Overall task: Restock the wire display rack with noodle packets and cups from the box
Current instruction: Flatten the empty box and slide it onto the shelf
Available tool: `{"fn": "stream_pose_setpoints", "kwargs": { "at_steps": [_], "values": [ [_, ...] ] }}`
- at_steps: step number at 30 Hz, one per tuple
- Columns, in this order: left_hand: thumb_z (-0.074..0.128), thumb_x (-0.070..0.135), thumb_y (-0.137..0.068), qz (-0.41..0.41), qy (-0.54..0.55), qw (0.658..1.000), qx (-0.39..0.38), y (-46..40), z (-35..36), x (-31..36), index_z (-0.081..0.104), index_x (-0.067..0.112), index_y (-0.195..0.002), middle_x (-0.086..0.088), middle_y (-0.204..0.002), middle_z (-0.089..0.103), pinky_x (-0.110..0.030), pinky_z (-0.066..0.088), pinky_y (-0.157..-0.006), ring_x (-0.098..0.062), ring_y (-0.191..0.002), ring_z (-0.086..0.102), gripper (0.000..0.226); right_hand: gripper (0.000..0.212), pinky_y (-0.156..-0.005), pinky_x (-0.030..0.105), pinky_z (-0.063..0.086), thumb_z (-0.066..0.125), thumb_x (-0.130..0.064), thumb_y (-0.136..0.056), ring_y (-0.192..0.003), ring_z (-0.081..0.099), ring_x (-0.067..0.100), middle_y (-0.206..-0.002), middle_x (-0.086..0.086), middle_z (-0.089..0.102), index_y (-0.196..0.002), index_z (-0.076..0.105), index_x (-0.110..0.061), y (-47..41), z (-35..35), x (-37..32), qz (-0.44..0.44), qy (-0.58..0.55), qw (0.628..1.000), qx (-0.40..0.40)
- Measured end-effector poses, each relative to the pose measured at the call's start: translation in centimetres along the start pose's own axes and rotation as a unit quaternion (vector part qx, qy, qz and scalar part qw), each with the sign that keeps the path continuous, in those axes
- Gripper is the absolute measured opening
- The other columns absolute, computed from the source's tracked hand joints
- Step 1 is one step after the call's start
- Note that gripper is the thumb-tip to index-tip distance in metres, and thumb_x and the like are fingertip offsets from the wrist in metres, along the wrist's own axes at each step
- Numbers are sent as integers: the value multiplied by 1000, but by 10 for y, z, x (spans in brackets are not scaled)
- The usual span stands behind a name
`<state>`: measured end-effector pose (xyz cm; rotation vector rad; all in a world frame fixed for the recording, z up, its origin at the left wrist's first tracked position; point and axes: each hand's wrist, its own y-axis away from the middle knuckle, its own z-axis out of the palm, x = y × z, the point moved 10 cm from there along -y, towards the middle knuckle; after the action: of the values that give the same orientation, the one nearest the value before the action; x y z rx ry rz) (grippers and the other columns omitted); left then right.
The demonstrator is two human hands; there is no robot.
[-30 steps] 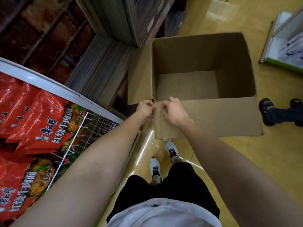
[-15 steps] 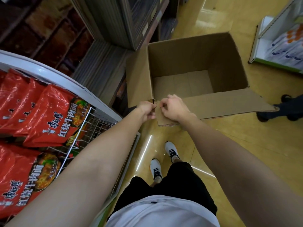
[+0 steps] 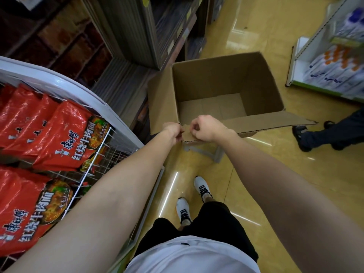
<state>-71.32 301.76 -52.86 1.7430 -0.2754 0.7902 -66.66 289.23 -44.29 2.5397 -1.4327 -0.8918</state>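
Observation:
An open brown cardboard box [image 3: 226, 79] stands in front of me on a low grey stool [image 3: 214, 152]; nothing lies inside it. My left hand [image 3: 173, 131] and my right hand [image 3: 206, 128] both pinch the near-left corner of the box, at the base of its near flap [image 3: 271, 123], which now lies almost flat. On my left the white wire display rack [image 3: 102, 158] holds several red noodle packets [image 3: 65, 133] in rows.
A dark shelving unit [image 3: 153, 30] stands behind the box. A white and green shelf [image 3: 323, 56] with blue and white goods is at the right. Another person's legs and dark shoes [image 3: 303, 136] stand right of the box. The yellow floor [image 3: 275, 174] lies around my feet.
The near flap has swung from hanging down the front to nearly level. My view has pulled back and turned, so the box looks farther away. Both hands kept their pinch on the corner.

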Motion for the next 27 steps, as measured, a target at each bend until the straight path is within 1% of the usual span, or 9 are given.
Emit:
{"fn": "stream_pose_setpoints", "kwargs": {
  "at_steps": [4, 8, 10, 11, 14, 16, 18, 22, 27],
  "values": [
    [59, -8, -92, 17, 8, 1000, 12, 7, -1, 4, 67, 7, -91, -13, -93, 66, -24, 49, -50, -19, -74, 61, 16, 15, -77, 38, 56, 60, -34, -90, -88, 64, 23, -86, -4, 67, -88, 72, -25, 6, -6, 1, -5, 4, 1000, 2],
    [62, -6, -92, 23, 15, 999, 29, 12, -8, 10, 73, 0, -105, -13, -101, 69, -19, 48, -42, -17, -76, 64, 18, 43, -70, 33, 54, 57, -73, -84, -81, 63, 14, -84, -8, 68, -85, 69, -32, 13, -16, -2, -22, -5, 1000, -14],
    [61, -8, -91, 30, 31, 998, 42, 13, -12, 16, 73, -2, -104, -15, -101, 70, -23, 53, -46, -20, -78, 66, 19, 55, -71, 32, 54, 59, -81, -76, -83, 63, 11, -89, -9, 69, -94, 71, -31, 16, -21, -8, -28, -8, 999, -35],
    [60, -8, -92, 33, 40, 997, 50, 13, -14, 18, 73, -3, -103, -16, -100, 70, -26, 58, -54, -22, -79, 68, 18, 54, -73, 33, 54, 63, -77, -76, -86, 63, 12, -93, -9, 69, -101, 71, -30, 16, -24, -10, -32, 3, 999, -38],
    [58, -6, -95, 34, 80, 995, 50, 12, -16, 21, 72, -4, -99, -17, -97, 70, -37, 62, -81, -27, -83, 74, 14, 24, -82, 37, 54, 68, -40, -90, -95, 64, 21, -99, -2, 69, -110, 70, -27, 11, -36, -16, -44, 43, 998, -16],
    [56, -4, -97, 40, 96, 994, 42, 9, -17, 25, 69, -2, -95, -18, -95, 69, -37, 62, -85, -26, -82, 75, 14, 15, -80, 39, 54, 59, -26, -96, -93, 63, 27, -96, 1, 67, -108, 68, -24, 8, -46, -23, -48, 71, 996, 7],
    [55, -4, -97, 51, 98, 993, 43, 4, -19, 31, 68, 1, -93, -19, -99, 71, -38, 62, -85, -26, -82, 75, 15, 15, -81, 40, 52, 52, -21, -99, -93, 63, 29, -98, 3, 68, -107, 65, -23, 0, -53, -30, -53, 116, 992, 26],
    [54, 0, -99, 68, 58, 994, 58, -5, -21, 40, 69, 6, -93, -13, -98, 73, -40, 60, -90, -23, -86, 74, 18, 16, -104, 49, 30, 47, -15, -101, -106, 56, 31, -103, 5, 65, -111, 58, -20, -21, -61, -32, -55, 171, 982, 66],
    [73, 2, -88, 56, 0, 997, 57, -14, -14, 52, 65, 13, -90, -8, -97, 74, -44, 59, -90, -23, -85, 75, 14, 28, -109, 52, 25, 47, -17, -103, -116, 49, 32, -120, 9, 59, -131, 53, -17, -51, -66, -25, -41, 173, 981, 80]
  ]
}}
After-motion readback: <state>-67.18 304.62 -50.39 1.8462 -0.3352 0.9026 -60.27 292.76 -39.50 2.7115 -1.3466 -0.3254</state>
